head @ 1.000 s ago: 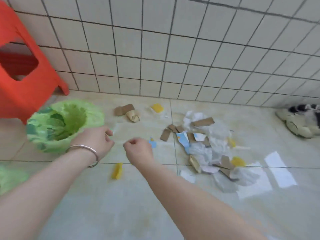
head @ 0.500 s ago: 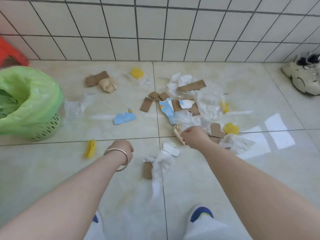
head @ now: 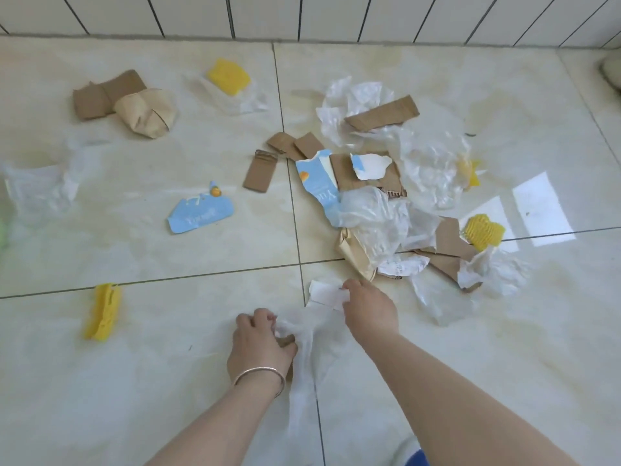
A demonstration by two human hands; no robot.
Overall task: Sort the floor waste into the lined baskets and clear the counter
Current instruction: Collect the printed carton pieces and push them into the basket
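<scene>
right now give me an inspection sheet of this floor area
surface: glossy beige tiled floor, sun patches at right
job's things: clear plastic film, white paper scrap; no basket in view
clutter: cardboard pieces, blue torn carton piece, yellow foam bits, plastic pile
hands: left hand grips the film; right hand pinches the paper scrap
cables: nothing seen
surroundings: white tiled wall

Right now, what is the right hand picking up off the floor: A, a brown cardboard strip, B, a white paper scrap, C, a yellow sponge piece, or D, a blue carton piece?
B: the right hand pinches the white paper scrap beside the floor's tile seam.
</scene>
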